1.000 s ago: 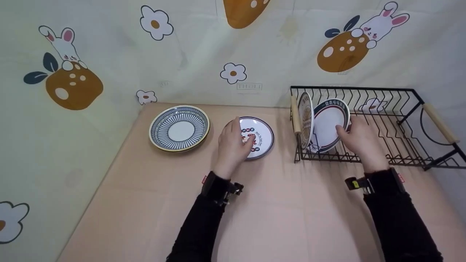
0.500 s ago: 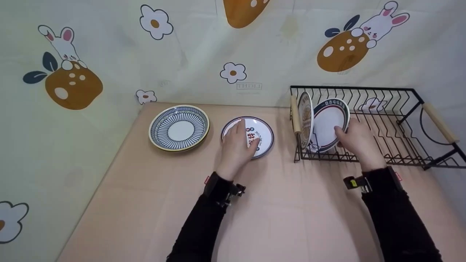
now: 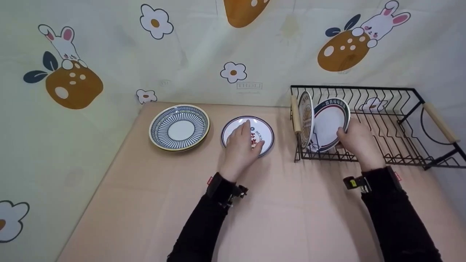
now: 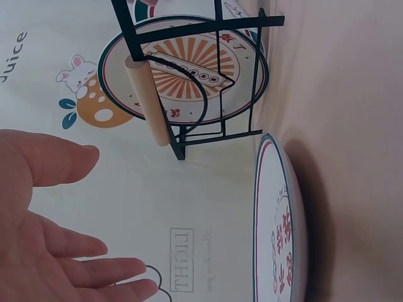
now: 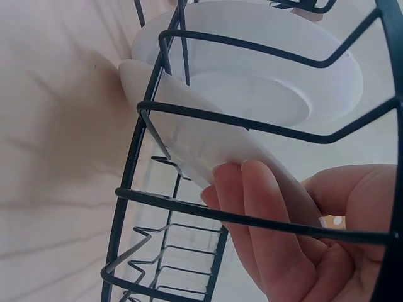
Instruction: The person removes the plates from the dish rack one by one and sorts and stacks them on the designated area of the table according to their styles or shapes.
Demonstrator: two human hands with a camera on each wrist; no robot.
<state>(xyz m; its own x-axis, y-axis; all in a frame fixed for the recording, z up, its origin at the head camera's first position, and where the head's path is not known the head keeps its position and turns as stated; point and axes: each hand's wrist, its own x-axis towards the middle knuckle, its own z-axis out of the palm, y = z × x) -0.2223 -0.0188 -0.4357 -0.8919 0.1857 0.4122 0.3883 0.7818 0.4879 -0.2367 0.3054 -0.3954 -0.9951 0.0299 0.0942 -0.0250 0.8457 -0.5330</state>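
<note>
My right hand [image 3: 358,143] pinches the right rim of a white plate [image 3: 328,127] with a dark green and red border. Its thumb lies on the plate's front and its fingers support the back [image 5: 208,135]. The plate leans in a black wire dish rack [image 3: 353,87], beside an upright plate with an orange sunburst [image 4: 182,69] at the rack's left end. My left hand [image 3: 240,151] is over a small white plate [image 3: 265,133] with red lettering that lies on the table. In the left wrist view its fingers are extended, thumb apart, and clear of that plate [image 4: 271,220].
A blue-and-white striped dish [image 3: 181,130] with a yellow rim sits at the table's back left. The rack has wooden handles [image 3: 440,123] at its ends. Behind the table hangs a cloth [image 3: 204,47] printed with rabbits and flowers.
My left hand has shifted slightly right over the small white plate. My right hand keeps hold of the plate in the rack, with only a slight shift of the fingers.
</note>
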